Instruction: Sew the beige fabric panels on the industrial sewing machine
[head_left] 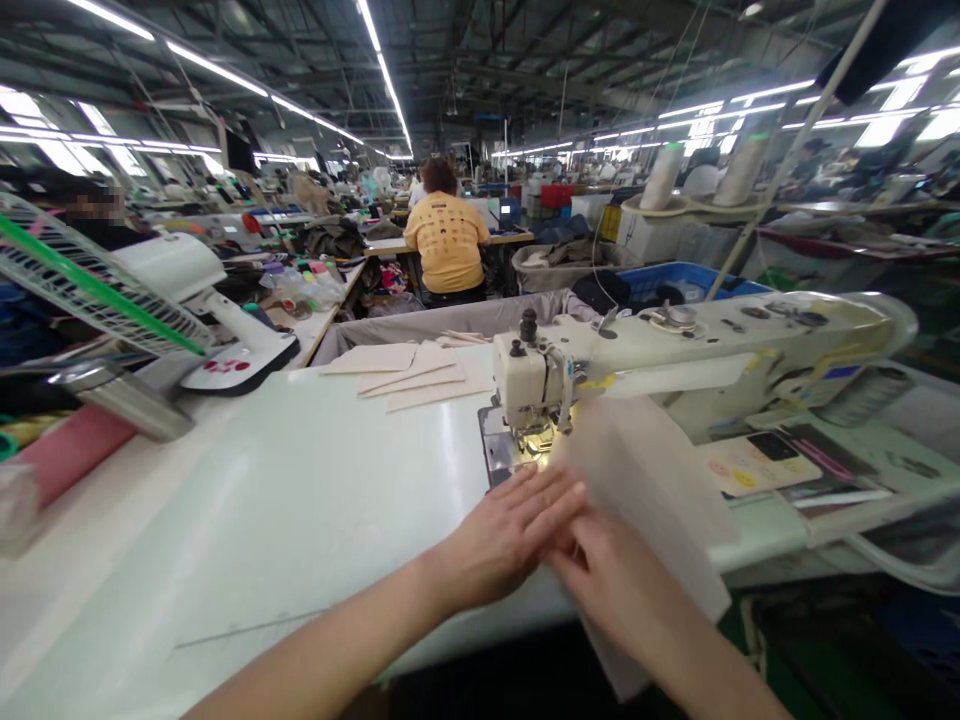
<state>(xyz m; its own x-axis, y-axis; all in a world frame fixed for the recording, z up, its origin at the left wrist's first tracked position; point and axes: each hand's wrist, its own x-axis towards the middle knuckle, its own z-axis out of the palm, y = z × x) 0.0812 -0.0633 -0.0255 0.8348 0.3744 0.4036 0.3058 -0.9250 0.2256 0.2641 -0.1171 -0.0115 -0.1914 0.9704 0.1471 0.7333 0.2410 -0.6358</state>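
A beige fabric piece (652, 470), partly blurred, lies to the right of the needle of a white sewing machine (525, 385) and hangs past the table's front edge. My right hand (622, 570) grips its near-left edge, thumb and fingers closed, with the fingertips partly covered by the other hand. Crossing over those fingertips, my left hand (506, 530) has its fingers stretched forward, just in front of the lit presser foot (536, 440). Whether the left fingertips press on the fabric or on the metal plate cannot be seen. Several cut beige pieces (420, 375) lie behind, left of the machine head.
At left stand a white desk fan (232, 335) with its guard, a steel flask (124, 400) and a pink roll (75, 455). Thread cones (664, 178) rise behind the machine. A phone (772, 446) lies at right. Ahead, a person in a yellow shirt (448, 240) sits facing away.
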